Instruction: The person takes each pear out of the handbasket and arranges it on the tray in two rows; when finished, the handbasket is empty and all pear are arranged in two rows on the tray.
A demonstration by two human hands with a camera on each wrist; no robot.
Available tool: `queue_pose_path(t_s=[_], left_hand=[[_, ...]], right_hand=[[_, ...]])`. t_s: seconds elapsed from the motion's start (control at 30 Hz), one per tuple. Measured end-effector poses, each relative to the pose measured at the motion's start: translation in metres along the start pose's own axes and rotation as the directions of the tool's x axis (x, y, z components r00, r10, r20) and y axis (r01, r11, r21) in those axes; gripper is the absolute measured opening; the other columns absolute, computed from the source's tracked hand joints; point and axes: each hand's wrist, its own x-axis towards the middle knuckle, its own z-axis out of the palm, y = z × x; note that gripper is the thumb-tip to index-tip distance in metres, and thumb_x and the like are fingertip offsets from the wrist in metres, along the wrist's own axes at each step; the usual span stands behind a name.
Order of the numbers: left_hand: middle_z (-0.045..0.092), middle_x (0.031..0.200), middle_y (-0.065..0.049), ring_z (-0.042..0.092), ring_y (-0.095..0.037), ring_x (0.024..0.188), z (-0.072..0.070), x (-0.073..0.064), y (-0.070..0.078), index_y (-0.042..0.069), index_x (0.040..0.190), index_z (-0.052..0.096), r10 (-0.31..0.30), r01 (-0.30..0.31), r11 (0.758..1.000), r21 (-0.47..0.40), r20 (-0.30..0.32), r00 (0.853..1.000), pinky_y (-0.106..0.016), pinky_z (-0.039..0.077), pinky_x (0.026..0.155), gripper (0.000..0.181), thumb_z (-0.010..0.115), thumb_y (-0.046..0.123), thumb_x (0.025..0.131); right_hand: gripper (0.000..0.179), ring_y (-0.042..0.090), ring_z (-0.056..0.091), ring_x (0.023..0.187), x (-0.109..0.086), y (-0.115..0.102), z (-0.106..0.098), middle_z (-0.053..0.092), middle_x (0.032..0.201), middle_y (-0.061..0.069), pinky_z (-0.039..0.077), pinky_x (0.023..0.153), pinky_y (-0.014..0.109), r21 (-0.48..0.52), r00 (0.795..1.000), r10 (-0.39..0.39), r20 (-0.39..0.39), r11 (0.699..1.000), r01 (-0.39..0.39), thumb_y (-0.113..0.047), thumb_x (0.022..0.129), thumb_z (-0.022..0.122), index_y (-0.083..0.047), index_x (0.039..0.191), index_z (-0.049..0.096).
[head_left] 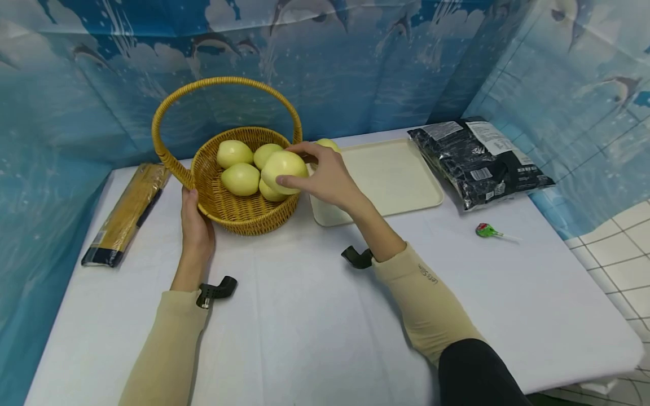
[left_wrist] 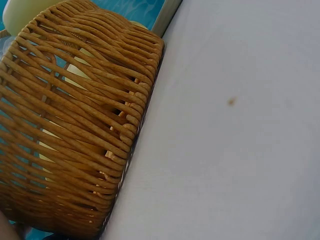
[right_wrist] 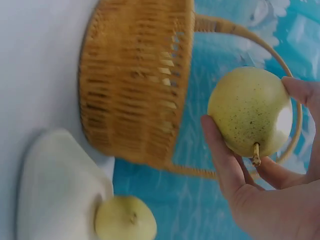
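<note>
My right hand (head_left: 330, 177) holds a pale yellow-green pear (head_left: 284, 169) between thumb and fingers, over the right side of a wicker basket (head_left: 249, 217). In the right wrist view the held pear (right_wrist: 250, 110) shows its brown stem and speckles. Several more pears (head_left: 241, 179) lie in the basket. My left hand (head_left: 198, 228) rests against the basket's left outer wall, below the handle's base, with some of its fingers hidden. Another pear (right_wrist: 126, 219) sits on the cream tray (head_left: 391, 175), partly behind my right hand in the head view.
A long packet (head_left: 127, 217) with golden contents lies left of the basket. At the right are a black plastic package (head_left: 482, 163) and a lollipop (head_left: 487, 230) with a green wrapper. White cloth (head_left: 304, 316) covers the table. A blue curtain (head_left: 355, 73) hangs behind it.
</note>
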Motion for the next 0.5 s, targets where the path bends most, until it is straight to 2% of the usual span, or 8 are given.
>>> queue_pose_path(t_s=[0.27, 0.5], left_hand=[[0.029, 0.171, -0.009, 0.029, -0.024, 0.158, 0.0, 0.001, 0.0, 0.027, 0.168, 0.021, 0.019, -0.02, 1.0, 0.016, 0.016, 1.0, -0.03, 0.022, 0.13, 0.055, 0.03, 0.029, 0.113], [0.03, 0.17, -0.008, 0.03, -0.023, 0.157, -0.001, 0.001, 0.0, 0.028, 0.167, 0.023, 0.005, -0.005, 1.0, 0.015, -0.001, 1.0, -0.029, 0.022, 0.13, 0.054, 0.03, 0.029, 0.113]], right_hand=[[0.057, 0.016, 0.064, 0.119, 0.001, 0.004, -0.037, 0.069, 0.131, 0.0, 0.058, 0.093, 0.04, 0.024, 0.994, 0.08, -0.068, 0.997, -0.078, -0.04, 0.087, 0.086, -0.02, 0.137, 0.067], [0.062, 0.019, 0.061, 0.123, 0.005, 0.02, -0.058, 0.067, 0.135, 0.003, 0.057, 0.094, 0.04, 0.008, 0.972, 0.163, -0.171, 0.986, -0.164, -0.04, 0.087, 0.085, -0.018, 0.142, 0.065]])
